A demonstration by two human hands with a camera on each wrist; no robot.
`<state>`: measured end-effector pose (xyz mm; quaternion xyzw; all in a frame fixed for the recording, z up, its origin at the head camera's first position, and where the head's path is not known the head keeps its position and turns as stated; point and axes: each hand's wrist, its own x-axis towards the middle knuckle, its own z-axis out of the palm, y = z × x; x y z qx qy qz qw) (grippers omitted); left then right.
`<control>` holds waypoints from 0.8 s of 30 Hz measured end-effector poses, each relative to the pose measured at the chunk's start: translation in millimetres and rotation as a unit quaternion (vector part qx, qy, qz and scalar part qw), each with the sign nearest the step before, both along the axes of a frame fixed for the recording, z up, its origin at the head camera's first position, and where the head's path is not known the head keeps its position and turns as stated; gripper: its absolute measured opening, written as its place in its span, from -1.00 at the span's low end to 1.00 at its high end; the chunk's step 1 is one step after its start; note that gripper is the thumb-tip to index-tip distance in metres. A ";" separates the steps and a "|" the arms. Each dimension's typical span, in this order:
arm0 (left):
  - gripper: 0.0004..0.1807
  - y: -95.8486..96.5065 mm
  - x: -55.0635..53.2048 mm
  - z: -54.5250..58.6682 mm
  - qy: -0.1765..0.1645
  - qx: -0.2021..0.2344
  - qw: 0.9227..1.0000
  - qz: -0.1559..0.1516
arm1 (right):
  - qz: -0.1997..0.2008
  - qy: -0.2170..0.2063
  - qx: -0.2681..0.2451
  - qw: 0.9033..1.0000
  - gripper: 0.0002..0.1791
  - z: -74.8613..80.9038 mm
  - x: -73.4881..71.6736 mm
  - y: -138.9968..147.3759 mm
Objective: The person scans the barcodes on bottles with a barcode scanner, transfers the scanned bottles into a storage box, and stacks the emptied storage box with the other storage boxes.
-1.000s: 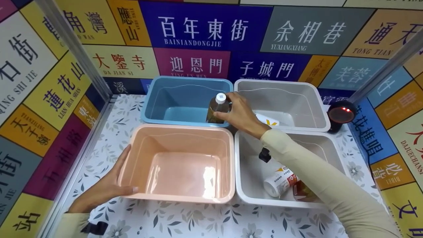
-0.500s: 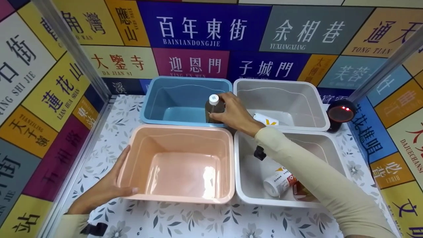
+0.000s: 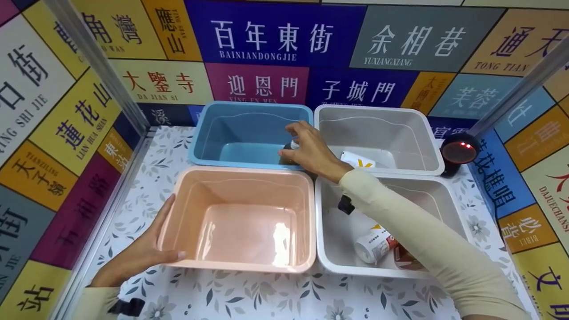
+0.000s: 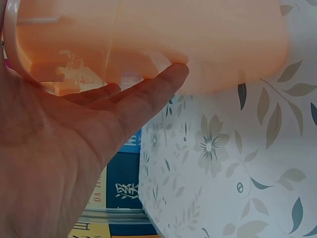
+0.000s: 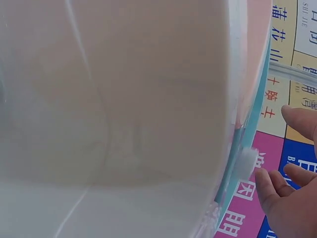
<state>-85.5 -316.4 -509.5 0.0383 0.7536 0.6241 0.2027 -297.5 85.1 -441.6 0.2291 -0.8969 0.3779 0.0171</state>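
My right hand [image 3: 313, 151] is over the right end of the blue bin [image 3: 235, 165], its fingers loosely spread. Below it stands a dark bottle [image 3: 288, 159] with a white cap [image 5: 247, 163], partly hidden by the hand. In the right wrist view a gap shows between thumb and fingers, and the cap lies just beyond the fingertips. My left hand [image 3: 140, 251] rests against the left side of the peach bin [image 3: 240, 266], thumb along its front rim. The left wrist view shows those fingers [image 4: 148, 96] straight along the bin's outer wall.
A grey bin [image 3: 378, 111] at back right holds a white item with a yellow mark [image 3: 357, 160]. The front right bin [image 3: 355, 269] holds a white bottle [image 3: 372, 245] and a reddish-brown package [image 3: 406, 258]. A dark round device [image 3: 460, 152] with red lights stands at right.
The bottle has gone down into the blue bin, its cap now lower. My right hand's fingers have loosened and lifted off it. The left hand stays on the peach bin.
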 end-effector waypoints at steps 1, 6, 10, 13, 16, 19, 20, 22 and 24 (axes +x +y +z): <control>0.32 0.3 -0.1 0.0 -0.002 0.001 1.000 0.000 | 0.002 -0.002 -0.002 1.000 -0.30 -0.7 0.4 1.0; 0.32 1.2 -0.4 -0.7 -0.001 0.011 1.000 -0.005 | 0.006 -0.003 -0.010 1.000 -0.31 -2.3 3.7 7.3; 0.32 0.3 -1.3 -0.1 0.003 0.009 1.000 -0.010 | 0.011 -0.005 -0.024 1.000 -0.32 -0.5 7.1 13.9; 0.32 -0.4 -1.5 0.8 0.004 0.009 1.000 -0.012 | 0.013 -0.002 -0.022 1.000 -0.31 3.3 11.0 18.7; 0.32 -0.2 -1.0 1.0 0.002 0.009 1.000 -0.008 | 0.014 0.004 -0.018 1.000 -0.31 6.9 15.8 23.9; 0.32 0.2 -0.6 0.7 -0.004 0.010 1.000 -0.006 | 0.020 0.015 -0.020 0.999 -0.32 9.1 19.9 29.2; 0.32 0.3 -0.6 0.7 -0.005 0.008 1.000 -0.004 | 0.024 0.019 -0.020 0.999 -0.33 9.5 20.9 31.0; 0.32 0.5 -0.8 0.4 -0.007 0.010 1.000 -0.004 | 0.030 0.029 -0.017 0.999 -0.34 9.9 22.2 34.3; 0.32 0.6 -1.2 0.1 -0.006 0.010 1.000 -0.004 | 0.033 0.034 -0.011 0.999 -0.34 10.1 23.4 37.9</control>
